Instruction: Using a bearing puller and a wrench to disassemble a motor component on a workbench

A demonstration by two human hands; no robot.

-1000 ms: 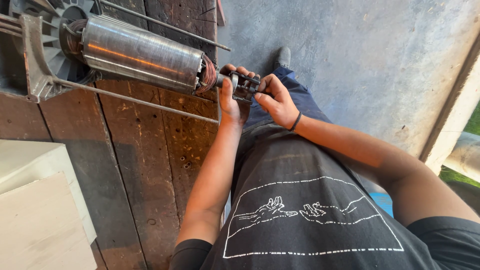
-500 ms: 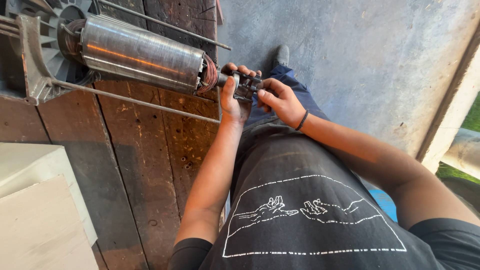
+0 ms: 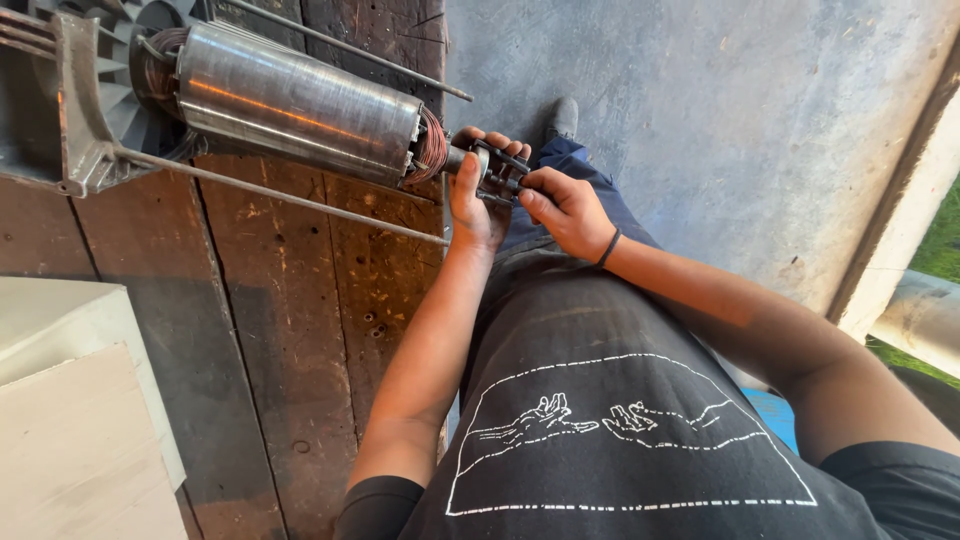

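Both my hands are clamped on the black puller point(image 3: 497, 172): left hand point(image 3: 472, 195) wrapped around, right hand point(image 3: 560, 205) pinching. A slip could gouge the copper windings point(image 3: 432, 145) beside my left.

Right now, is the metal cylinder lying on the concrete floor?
No, the metal cylinder lies on the wooden bench, with both hands at its end.

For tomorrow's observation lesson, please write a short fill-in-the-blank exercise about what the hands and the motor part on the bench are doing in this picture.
1. Both hands, left hand and right hand, grip a dark ____ tool at the end of the metal cylinder.
2. The cylinder lies on a ____ bench.
3. Copper ____ show at the cylinder's near end.
4. The right wrist wears a black ____.

Missing words: metal; wooden; windings; band
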